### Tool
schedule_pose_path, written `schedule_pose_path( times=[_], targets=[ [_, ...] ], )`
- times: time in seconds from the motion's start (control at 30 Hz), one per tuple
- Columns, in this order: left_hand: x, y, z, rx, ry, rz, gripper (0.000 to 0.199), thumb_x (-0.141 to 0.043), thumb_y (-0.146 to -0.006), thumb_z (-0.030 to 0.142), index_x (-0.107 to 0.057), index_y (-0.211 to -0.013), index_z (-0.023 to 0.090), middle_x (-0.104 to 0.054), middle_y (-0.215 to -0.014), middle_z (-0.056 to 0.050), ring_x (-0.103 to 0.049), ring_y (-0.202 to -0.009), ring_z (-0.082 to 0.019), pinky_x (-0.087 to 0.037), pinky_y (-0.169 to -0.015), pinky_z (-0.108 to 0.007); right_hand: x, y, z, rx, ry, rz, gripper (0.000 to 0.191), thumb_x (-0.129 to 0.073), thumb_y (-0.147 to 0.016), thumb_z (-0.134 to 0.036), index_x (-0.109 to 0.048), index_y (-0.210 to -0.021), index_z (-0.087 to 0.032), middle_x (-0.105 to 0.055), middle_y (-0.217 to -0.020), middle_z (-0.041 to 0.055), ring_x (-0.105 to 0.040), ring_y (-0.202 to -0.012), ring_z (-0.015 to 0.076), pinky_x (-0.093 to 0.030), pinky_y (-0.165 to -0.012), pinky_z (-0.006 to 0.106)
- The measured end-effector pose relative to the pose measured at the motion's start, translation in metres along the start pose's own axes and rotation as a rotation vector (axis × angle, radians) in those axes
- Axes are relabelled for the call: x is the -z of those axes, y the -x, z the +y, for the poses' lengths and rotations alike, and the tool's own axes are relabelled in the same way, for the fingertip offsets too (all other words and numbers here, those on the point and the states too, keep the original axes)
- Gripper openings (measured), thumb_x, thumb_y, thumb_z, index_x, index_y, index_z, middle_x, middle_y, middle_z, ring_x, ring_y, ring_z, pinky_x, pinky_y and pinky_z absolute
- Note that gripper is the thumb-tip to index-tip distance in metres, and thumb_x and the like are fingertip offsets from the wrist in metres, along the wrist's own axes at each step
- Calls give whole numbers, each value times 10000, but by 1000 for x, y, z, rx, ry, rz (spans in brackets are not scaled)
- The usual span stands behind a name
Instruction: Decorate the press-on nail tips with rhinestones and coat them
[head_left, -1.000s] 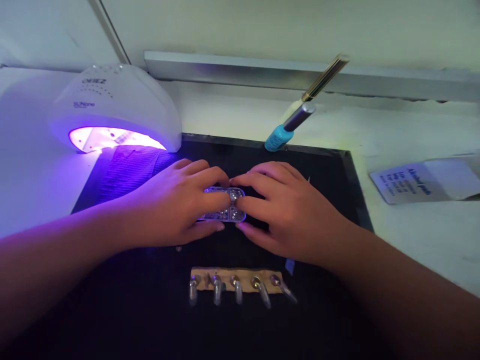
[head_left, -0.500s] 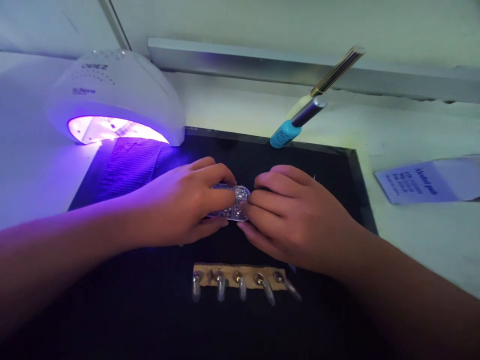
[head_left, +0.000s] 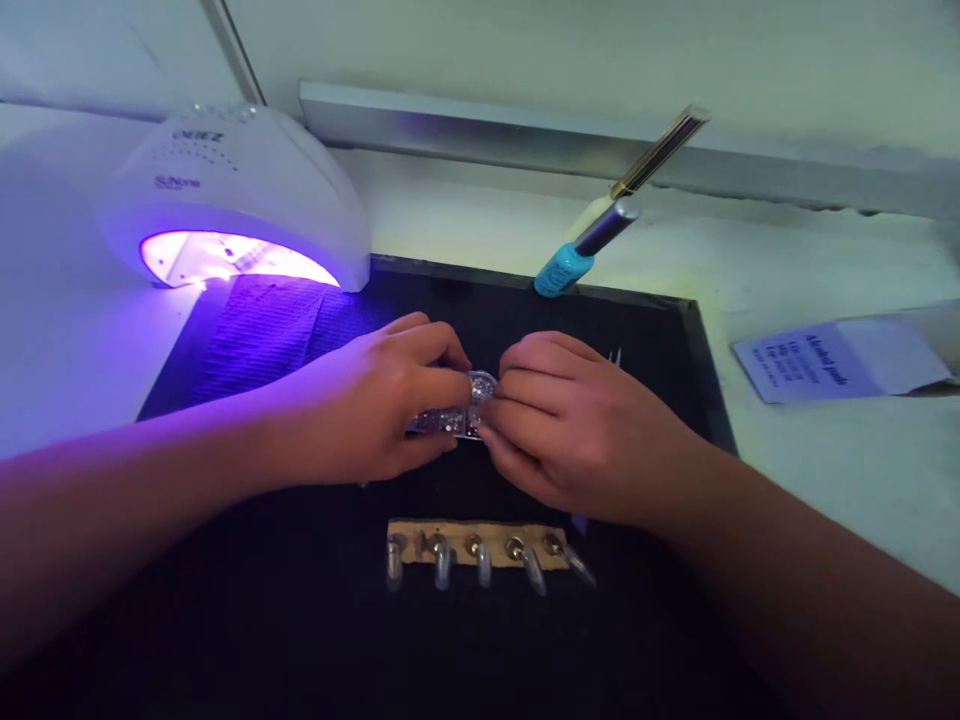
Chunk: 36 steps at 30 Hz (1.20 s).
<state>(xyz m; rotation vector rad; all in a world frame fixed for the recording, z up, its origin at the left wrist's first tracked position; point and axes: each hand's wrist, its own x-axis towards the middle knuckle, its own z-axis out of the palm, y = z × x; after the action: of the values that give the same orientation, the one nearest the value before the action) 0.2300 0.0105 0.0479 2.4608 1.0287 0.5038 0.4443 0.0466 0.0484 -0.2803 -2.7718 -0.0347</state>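
A clear compartmented case of glittering rhinestones lies on the black mat, partly covered by my fingers. My left hand is closed around its left part, with thumb in front and fingers over the top and back. At the case's right end, my right hand has its fingers curled and pressed together against it; their tips are partly hidden. Closer to me, several clear nail tips stand on a brown cardboard strip.
A lit white nail lamp stands at back left above a ribbed purple-lit cloth. A blue polish bottle and a pale bottle with a gold-trimmed cap are behind the black mat. An alcohol pads box lies right.
My right hand has shifted slightly left over the end of the case. My left hand keeps its hold. The whole view has moved a little.
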Motion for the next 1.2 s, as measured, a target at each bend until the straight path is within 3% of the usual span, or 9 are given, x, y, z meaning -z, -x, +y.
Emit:
schedule_pose_path(
  times=[0.23, 0.5, 0.67, 0.9, 1.07, 1.2],
  targets=[
    [-1, 0, -1, 19, 24, -2, 109, -638, -852, 243, -669, -937, 183, -603, -1074, -64, -563, -970, -203, -472, -877, -362, -5, 2, 11, -222, -287, 80, 235, -557, -900, -213, -600, -676, -159, -572, -612, 23, -495, -664, 166, -431, -680, 333],
    [0, -5, 0, 65, 23, -17, 147, -602, -881, 272, -586, -977, 161, -623, -1025, -69, -558, -949, -223, -473, -840, -393, -3, 3, 12, -411, -420, 30, 176, -602, -865, -203, -622, -696, -159, -599, -638, 19, -529, -733, 183, -350, -707, 331],
    [1, -5, 1, 33, 25, 12, 246, -623, -877, 270, -532, -1089, 183, -625, -1032, -57, -548, -949, -222, -473, -847, -391, -4, 4, 12, -422, -404, 22, 176, -610, -860, -225, -615, -697, -161, -597, -644, 22, -514, -742, 188, -330, -717, 334],
    [2, -3, 3, -26, 16, -44, 244, -581, -918, 228, -584, -1160, 198, -610, -1168, -79, -550, -1063, -226, -465, -940, -431, -3, 4, 10, -414, -309, -39, 126, -639, -834, -228, -624, -731, -158, -614, -666, 14, -509, -747, 184, -306, -741, 344],
    [-1, -1, 2, -50, -14, -17, 267, -578, -914, 237, -576, -1176, 182, -620, -1151, -80, -558, -1051, -210, -470, -946, -429, 26, 2, 4, -433, -264, 31, 72, -612, -829, -232, -618, -803, -165, -581, -656, 0, -496, -691, 169, -339, -741, 339],
    [-3, -1, -1, -62, -41, -10, 283, -574, -917, 261, -567, -1186, 176, -620, -1175, -93, -562, -1072, -216, -469, -964, -447, 61, 13, 1, -428, -232, 179, 119, -508, -808, -160, -585, -891, -196, -561, -644, -19, -487, -616, 154, -359, -670, 307]
  ],
)
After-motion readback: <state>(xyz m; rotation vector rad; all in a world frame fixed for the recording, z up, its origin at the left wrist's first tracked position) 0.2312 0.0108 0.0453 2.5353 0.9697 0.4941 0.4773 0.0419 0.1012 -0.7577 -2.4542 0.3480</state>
